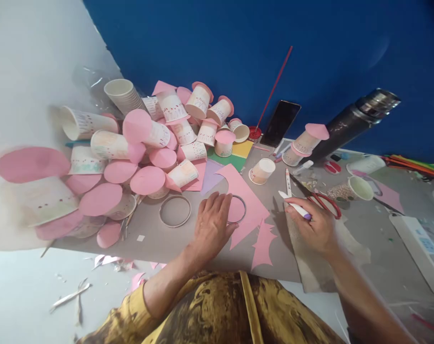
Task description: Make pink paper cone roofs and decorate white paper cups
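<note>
My left hand (214, 222) lies with fingers stretched out at the left edge of a thin bangle (245, 210), which rests on a sheet of pink paper (254, 212). The thumb and forefinger touch or nearly touch its rim; the fingers hide part of it. A second bangle (174, 225) lies on the table to the left of this hand. In my right hand (315, 224) is a white marker (296, 206) with a purple end, held above the table. Red-handled scissors (326, 203) lie just behind that hand. A jagged pink paper scrap (264, 246) is between my hands.
Decorated paper cups (111, 145) with pink discs are heaped on the left, beside stacked plain cups (121, 93). A phone (281, 123) and a dark flask (349, 125) lean against the blue wall. A single cup (261, 171) stands behind the paper. A white box (415, 248) lies right.
</note>
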The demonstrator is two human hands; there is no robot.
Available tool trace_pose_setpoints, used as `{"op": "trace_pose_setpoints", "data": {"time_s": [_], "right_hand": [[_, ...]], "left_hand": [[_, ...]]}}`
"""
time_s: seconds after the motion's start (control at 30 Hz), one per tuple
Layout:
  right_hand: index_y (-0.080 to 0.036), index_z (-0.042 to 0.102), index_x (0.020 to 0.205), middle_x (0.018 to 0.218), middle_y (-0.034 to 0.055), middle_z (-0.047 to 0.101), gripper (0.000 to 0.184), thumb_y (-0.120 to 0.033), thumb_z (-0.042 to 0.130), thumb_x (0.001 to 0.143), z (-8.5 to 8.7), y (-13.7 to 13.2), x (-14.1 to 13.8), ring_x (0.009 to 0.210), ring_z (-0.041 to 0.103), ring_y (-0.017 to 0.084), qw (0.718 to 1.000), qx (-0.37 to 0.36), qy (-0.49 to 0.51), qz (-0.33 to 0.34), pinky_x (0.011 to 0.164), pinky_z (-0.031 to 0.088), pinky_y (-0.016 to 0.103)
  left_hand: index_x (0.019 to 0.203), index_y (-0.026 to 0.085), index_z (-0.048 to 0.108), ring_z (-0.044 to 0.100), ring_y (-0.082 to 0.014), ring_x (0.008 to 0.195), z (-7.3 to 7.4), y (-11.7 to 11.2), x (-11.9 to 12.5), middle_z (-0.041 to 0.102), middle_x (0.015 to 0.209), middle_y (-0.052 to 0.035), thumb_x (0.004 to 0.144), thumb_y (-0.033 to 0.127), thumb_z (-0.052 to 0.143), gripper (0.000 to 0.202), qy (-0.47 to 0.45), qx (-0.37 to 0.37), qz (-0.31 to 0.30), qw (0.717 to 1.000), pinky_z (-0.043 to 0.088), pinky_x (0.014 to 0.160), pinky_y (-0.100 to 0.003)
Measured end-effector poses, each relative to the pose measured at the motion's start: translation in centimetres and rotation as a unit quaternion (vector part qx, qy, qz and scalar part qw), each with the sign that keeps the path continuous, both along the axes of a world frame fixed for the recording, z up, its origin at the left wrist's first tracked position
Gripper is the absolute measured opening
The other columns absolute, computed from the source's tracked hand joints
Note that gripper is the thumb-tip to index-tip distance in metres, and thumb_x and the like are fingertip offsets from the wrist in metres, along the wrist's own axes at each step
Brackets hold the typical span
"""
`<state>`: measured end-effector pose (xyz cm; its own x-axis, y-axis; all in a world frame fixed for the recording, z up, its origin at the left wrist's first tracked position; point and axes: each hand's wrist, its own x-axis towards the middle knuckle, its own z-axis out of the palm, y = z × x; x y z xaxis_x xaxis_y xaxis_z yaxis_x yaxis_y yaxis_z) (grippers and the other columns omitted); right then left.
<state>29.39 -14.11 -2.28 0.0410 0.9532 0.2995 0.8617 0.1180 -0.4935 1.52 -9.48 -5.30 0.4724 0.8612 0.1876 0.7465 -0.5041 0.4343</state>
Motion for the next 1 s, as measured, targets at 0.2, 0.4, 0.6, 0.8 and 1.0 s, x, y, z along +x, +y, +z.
{"op": "trace_pose_setpoints", "data": {"time_s": [0.2, 0.4, 0.6, 0.8, 1.0], "right_hand": [[-0.020, 0.062, 0.133, 0.123, 0.0136, 0.072, 0.041, -0.037, 0.060, 0.096, -1.3, 0.6, -0.2, 0.112, 0.068, 0.032, 0.990, -0.017, -0.139, -0.002, 0.089, 0.057, 0.043], [-0.015, 0.059, 0.136, 0.118, 0.0188, 0.069, 0.045, -0.034, 0.060, 0.096, -2.1, 2.9, -0.6, 0.111, 0.063, 0.038, 0.970, -0.064, -0.235, -0.017, 0.090, 0.054, 0.047], [-0.016, 0.066, 0.125, 0.132, 0.0185, 0.064, 0.034, -0.033, 0.060, 0.096, -1.9, 2.9, -1.8, 0.114, 0.059, 0.038, 0.964, -0.037, -0.259, -0.051, 0.097, 0.047, 0.049], [-0.021, 0.064, 0.116, 0.109, 0.0102, 0.073, 0.029, -0.038, 0.066, 0.092, -0.9, 3.1, -6.2, 0.084, 0.069, 0.026, 0.968, -0.179, -0.167, -0.047, 0.066, 0.044, 0.033], [-0.022, 0.063, 0.113, 0.084, 0.0013, 0.073, 0.026, -0.024, 0.064, 0.088, -0.5, 4.9, -7.5, 0.075, 0.067, 0.021, 0.964, -0.254, -0.038, -0.062, 0.063, 0.036, 0.029]], "left_hand": [[0.145, 0.015, 0.042, 0.055, -0.0372, 0.126, 0.8, -0.4, -2.3, 0.063, 0.132, -0.0192, 0.081, 0.029, 0.076, 0.074, -0.049, 0.070, 0.067, 0.994, 0.044, 0.105, -0.053], [0.145, 0.015, 0.044, 0.056, -0.0400, 0.124, 1.3, -0.9, -5.9, 0.061, 0.132, -0.0217, 0.083, 0.038, 0.075, 0.073, -0.035, 0.128, 0.142, 0.981, 0.044, 0.105, -0.056], [0.143, 0.014, 0.046, 0.057, -0.0397, 0.121, 0.7, -0.4, -5.8, 0.063, 0.129, -0.0218, 0.084, 0.037, 0.074, 0.069, -0.045, 0.138, 0.133, 0.980, 0.046, 0.103, -0.057], [0.146, 0.018, 0.043, 0.055, -0.0375, 0.128, 1.7, 0.8, -5.3, 0.062, 0.133, -0.0194, 0.086, 0.036, 0.073, 0.070, -0.084, 0.127, 0.142, 0.978, 0.043, 0.109, -0.057], [0.147, 0.019, 0.044, 0.057, -0.0367, 0.126, 1.7, 0.6, -5.5, 0.063, 0.130, -0.0190, 0.085, 0.035, 0.074, 0.070, -0.109, 0.132, 0.145, 0.974, 0.045, 0.107, -0.056]]}}
